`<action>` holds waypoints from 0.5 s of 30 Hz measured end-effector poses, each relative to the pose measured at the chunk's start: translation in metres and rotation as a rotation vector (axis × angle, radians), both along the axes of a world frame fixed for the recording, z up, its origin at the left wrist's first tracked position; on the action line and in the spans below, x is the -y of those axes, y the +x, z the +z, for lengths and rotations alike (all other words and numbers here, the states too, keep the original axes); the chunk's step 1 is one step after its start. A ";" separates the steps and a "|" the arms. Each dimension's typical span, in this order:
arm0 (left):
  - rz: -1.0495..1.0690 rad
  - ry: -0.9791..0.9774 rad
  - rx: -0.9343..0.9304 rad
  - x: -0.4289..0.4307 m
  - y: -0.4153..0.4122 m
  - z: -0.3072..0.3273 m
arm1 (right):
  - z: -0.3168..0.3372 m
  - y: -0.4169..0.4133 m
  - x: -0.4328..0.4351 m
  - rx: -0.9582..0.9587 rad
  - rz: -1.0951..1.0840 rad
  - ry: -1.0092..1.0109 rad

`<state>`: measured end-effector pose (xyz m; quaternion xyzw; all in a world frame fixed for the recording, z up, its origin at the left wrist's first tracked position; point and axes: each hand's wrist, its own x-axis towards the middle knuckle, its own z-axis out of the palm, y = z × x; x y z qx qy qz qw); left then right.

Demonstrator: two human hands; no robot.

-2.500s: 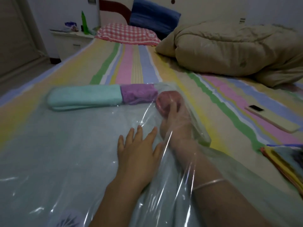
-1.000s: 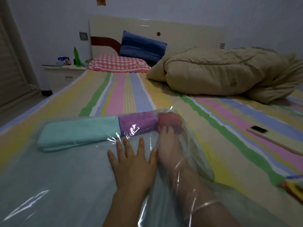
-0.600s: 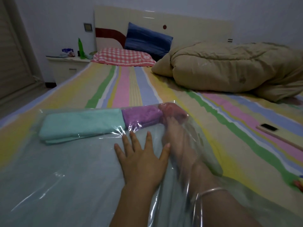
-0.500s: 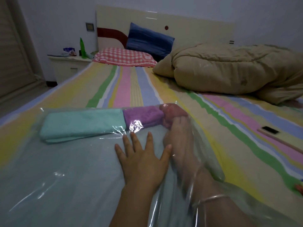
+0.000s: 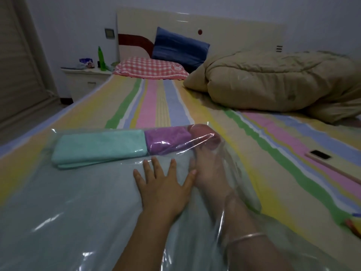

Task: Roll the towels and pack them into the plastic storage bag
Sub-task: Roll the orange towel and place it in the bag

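Red towel roll (image 5: 204, 134) pushed deeper, now against purple towel (image 5: 168, 140) at far end of plastic bag (image 5: 78, 202); teal towel (image 5: 99, 146) alongside | left hand (image 5: 164, 184) flat, fingers spread, pinning bag | right hand (image 5: 211, 169) inside bag, fingertips at roll, grasp unclear through film | three towels seated.

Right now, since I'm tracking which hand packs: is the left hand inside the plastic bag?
No, the left hand lies flat on top of the plastic bag, outside it.

The left hand (image 5: 164, 184) and right hand (image 5: 211, 169) are bare, as are both forearms (image 5: 140, 241), and the right wrist wears one thin bangle (image 5: 246, 236) (pale, plain and smooth, its material unclear).
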<state>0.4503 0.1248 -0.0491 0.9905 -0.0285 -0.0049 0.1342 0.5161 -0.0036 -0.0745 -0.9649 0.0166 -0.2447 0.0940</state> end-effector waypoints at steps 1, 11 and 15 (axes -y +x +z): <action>-0.006 0.005 -0.014 -0.002 0.004 0.000 | 0.005 -0.012 -0.001 -0.060 -0.001 0.025; -0.044 -0.106 0.141 -0.013 -0.040 0.047 | -0.001 -0.173 0.001 -0.295 -0.025 0.010; -0.019 -0.070 -0.018 0.018 -0.126 0.079 | 0.059 -0.255 0.001 -0.171 -0.044 0.083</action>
